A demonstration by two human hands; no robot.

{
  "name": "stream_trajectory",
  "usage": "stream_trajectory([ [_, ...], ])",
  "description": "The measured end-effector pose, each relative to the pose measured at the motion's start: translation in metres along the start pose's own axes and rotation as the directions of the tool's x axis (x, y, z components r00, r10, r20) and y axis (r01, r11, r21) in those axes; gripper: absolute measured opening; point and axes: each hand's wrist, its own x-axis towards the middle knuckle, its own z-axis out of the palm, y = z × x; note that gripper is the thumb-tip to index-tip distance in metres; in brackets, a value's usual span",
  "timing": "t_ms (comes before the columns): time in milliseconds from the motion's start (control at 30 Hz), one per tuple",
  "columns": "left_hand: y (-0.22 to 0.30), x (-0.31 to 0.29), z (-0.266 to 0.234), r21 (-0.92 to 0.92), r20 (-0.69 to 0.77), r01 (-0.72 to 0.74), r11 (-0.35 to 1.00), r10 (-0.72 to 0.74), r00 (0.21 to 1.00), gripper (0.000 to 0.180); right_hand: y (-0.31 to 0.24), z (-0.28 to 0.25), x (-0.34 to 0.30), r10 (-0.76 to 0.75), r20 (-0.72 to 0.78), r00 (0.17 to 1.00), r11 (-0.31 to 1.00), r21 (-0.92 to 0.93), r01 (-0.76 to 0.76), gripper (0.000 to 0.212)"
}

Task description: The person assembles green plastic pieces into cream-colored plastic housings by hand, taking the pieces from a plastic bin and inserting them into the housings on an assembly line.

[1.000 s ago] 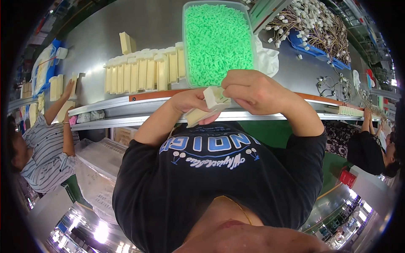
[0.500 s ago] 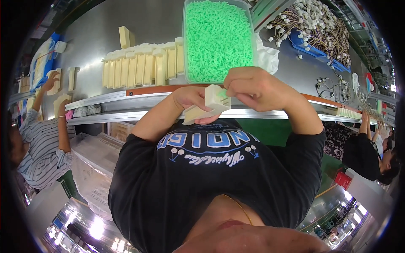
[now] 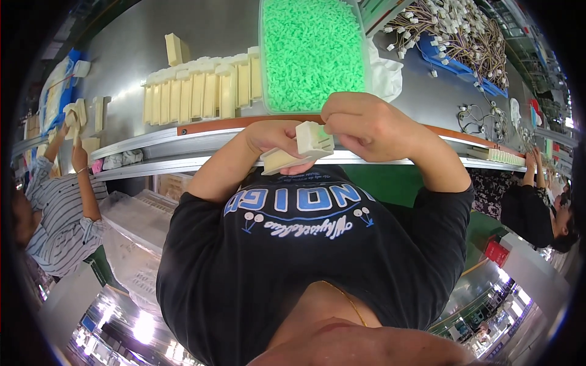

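Note:
My left hand [image 3: 278, 141] is wrapped round a cream plastic housing [image 3: 314, 141], long and L-shaped, with slots in its raised end block. At that end my right hand [image 3: 365, 125] pinches a small light-green plastic piece [image 3: 323, 133] against the block; the fingers hide most of it. Just beyond my hands stands a clear tub [image 3: 263, 91] heaped with loose green pieces [image 3: 311, 55]. To its left a row of similar cream housings [image 3: 195, 91] stands side by side on the metal table, with a single housing [image 3: 176, 50] behind the row.
A metal rail with a brown strip [image 3: 232, 124] edges the table. At the far right a blue tray [image 3: 442, 61] is heaped with wired connectors [image 3: 464, 30]; a white bag [image 3: 384, 76] lies beside the tub. Co-workers [image 3: 58, 213] sit left and right.
The green piece now sits closer against the housing's end block, with my right fingers nearer to it. My left hand keeps its hold. At left, a co-worker's hands have moved with a cream housing.

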Motion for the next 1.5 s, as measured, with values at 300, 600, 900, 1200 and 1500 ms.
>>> stream_trajectory([
  [300, 0.001, 0.004, 0.003, -0.006, -0.044, -0.010, 1.000, 0.010, 0.999, 0.030, 0.002, 0.002, 0.000, -0.049, -0.018, 0.999, 0.998, -0.049, 0.049, 0.016],
  [600, 0.019, 0.000, 0.015, 0.127, -0.302, -0.010, 0.992, 0.048, 0.952, 0.028, 0.012, -0.001, 0.003, 0.374, -0.076, 0.924, 0.913, 0.203, -0.353, 0.022],
  [900, 0.035, 0.004, 0.013, 0.362, -0.504, 0.326, 0.873, -0.111, 0.856, 0.033, 0.035, 0.007, -0.009, 0.388, 0.128, 0.913, 0.908, 0.114, -0.402, 0.019],
  [1200, 0.027, 0.008, 0.013, 0.268, -0.647, 0.247, 0.931, -0.016, 0.762, 0.034, 0.037, 0.007, -0.022, 0.555, -0.096, 0.826, 0.814, 0.268, -0.515, 0.018],
  [1500, 0.011, 0.008, 0.015, 0.402, -0.576, 0.111, 0.909, 0.157, 0.802, 0.032, 0.033, 0.008, -0.020, 0.462, -0.055, 0.885, 0.841, 0.345, -0.417, 0.022],
])
